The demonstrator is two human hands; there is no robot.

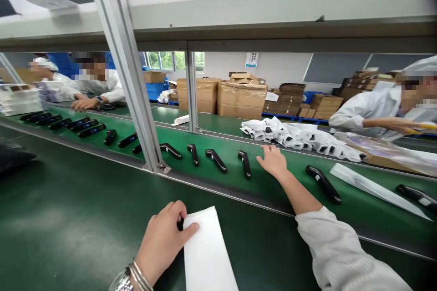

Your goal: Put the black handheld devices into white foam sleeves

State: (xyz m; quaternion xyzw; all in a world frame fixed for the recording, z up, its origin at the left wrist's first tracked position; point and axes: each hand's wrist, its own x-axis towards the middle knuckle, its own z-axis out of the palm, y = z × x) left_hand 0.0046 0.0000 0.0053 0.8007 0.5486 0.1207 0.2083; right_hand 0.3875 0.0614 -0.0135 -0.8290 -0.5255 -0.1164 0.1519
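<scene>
My left hand (pixel 162 241) grips the top of a white foam sleeve (pixel 206 254) near the bottom of the view, with a small black part (pixel 180 223) showing between fingers and sleeve. My right hand (pixel 273 161) lies open on the green conveyor belt (pixel 191 143), its fingers spread and touching nothing else. Closest to it is a black handheld device (pixel 244 164). Several similar devices lie in a row along the belt, one of them (pixel 323 184) to the right of my hand. Another white foam sleeve (pixel 375 191) lies flat beyond that one.
A heap of white sleeves (pixel 297 138) lies on the belt ahead. A metal upright (pixel 126 63) and a grey shelf (pixel 273 9) stand in front. Co-workers (pixel 382 113) sit across the belt. Cardboard boxes (pixel 239 97) are stacked behind them.
</scene>
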